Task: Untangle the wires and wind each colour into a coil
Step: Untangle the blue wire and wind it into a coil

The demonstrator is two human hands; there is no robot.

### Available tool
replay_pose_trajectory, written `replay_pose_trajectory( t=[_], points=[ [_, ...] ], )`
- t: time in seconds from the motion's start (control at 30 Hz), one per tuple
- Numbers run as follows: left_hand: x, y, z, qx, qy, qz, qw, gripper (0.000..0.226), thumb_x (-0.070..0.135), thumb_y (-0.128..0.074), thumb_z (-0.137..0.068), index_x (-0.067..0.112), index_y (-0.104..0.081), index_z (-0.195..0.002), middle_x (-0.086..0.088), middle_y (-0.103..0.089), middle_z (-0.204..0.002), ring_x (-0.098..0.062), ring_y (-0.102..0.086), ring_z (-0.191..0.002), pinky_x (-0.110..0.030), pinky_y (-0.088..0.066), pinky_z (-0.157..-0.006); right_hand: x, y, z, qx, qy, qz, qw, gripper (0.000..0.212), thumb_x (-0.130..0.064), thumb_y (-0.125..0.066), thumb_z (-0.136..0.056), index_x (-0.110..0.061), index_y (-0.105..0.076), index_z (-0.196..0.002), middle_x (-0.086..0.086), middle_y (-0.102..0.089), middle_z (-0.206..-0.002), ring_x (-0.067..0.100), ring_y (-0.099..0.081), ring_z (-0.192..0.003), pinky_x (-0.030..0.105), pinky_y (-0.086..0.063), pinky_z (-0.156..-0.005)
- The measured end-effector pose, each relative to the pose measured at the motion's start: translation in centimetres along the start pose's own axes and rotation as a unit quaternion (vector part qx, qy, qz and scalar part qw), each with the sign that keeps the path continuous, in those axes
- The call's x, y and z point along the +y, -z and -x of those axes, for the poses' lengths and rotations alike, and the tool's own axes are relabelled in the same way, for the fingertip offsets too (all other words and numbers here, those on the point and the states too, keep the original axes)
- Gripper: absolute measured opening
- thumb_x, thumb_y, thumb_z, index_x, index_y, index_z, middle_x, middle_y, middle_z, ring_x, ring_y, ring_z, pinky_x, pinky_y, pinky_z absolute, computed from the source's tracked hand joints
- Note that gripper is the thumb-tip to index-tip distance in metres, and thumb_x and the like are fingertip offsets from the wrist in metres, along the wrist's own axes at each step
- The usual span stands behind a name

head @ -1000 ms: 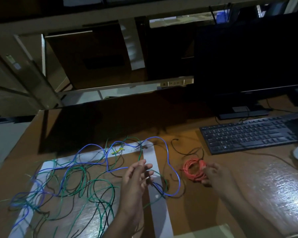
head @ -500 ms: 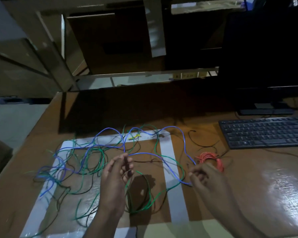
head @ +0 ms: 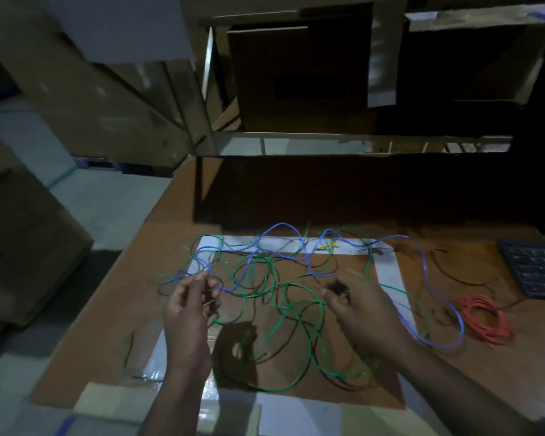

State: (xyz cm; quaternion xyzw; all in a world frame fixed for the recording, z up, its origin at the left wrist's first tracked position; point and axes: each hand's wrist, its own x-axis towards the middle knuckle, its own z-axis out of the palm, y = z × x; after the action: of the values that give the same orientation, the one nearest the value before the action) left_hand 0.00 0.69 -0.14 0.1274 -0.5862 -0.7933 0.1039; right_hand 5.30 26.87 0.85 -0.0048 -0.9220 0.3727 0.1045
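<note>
A loose tangle of blue wire (head: 280,228), green wire (head: 296,313) and thin black wire (head: 233,376) lies spread over a brown mat with a white border (head: 387,272). My left hand (head: 186,309) hovers at the tangle's left side; its curled fingertips close around the blue wire there. My right hand (head: 359,309) is over the middle of the mat, fingers curled and blurred beside a green loop; whether it holds a wire is unclear. A wound red coil (head: 485,319) lies on the table to the right, apart from both hands.
A black keyboard (head: 535,269) sits at the right edge beyond the red coil. A dark low partition (head: 328,190) stands behind the mat. The table's left edge (head: 132,247) drops to the floor, where cardboard boxes (head: 22,247) stand.
The view swung left. My right hand let go of the red coil and moved left over the mat. My left hand moved to the tangle's left side and curled its fingers.
</note>
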Motion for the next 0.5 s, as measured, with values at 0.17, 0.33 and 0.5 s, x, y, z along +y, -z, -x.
replay_pose_trajectory(
  t=[0.17,0.33,0.5],
  points=[
    [-0.2,5.3,-2.1,0.041,-0.203,-0.488,0.848,0.047,0.034,-0.083,-0.08,0.032,-0.062,-0.123,-0.001,-0.06,-0.116,-0.022,-0.061,-0.099,-0.039,-0.051,-0.077,-3.2,-4.3,-1.8,-0.055,0.017,-0.003,0.998,0.017,-0.032,-0.062,-0.088,-0.025,-0.068,-0.102,-0.006,-0.067,-0.098,0.01,-0.063,-0.093,0.037,-0.054,-0.079],
    [-0.5,8.2,-4.2,-0.042,-0.136,-0.525,0.839,0.058,0.039,-0.084,-0.079,0.035,-0.058,-0.13,0.015,-0.072,-0.096,-0.017,-0.07,-0.091,-0.035,-0.054,-0.075,-4.5,-7.2,-1.0,-0.07,0.026,-0.025,0.997,0.009,-0.024,-0.067,-0.088,-0.031,-0.071,-0.093,-0.014,-0.065,-0.09,0.001,-0.061,-0.087,0.022,-0.046,-0.072],
    [-0.2,8.0,-4.7,-0.031,-0.143,-0.519,0.842,0.074,0.044,-0.085,-0.074,0.031,-0.048,-0.137,0.017,-0.068,-0.096,-0.021,-0.067,-0.089,-0.041,-0.056,-0.074,-5.5,-8.0,-0.9,-0.07,0.013,-0.048,0.996,0.014,-0.037,-0.061,-0.086,-0.033,-0.071,-0.095,-0.016,-0.062,-0.091,0.001,-0.062,-0.088,0.028,-0.053,-0.074]
  ],
)
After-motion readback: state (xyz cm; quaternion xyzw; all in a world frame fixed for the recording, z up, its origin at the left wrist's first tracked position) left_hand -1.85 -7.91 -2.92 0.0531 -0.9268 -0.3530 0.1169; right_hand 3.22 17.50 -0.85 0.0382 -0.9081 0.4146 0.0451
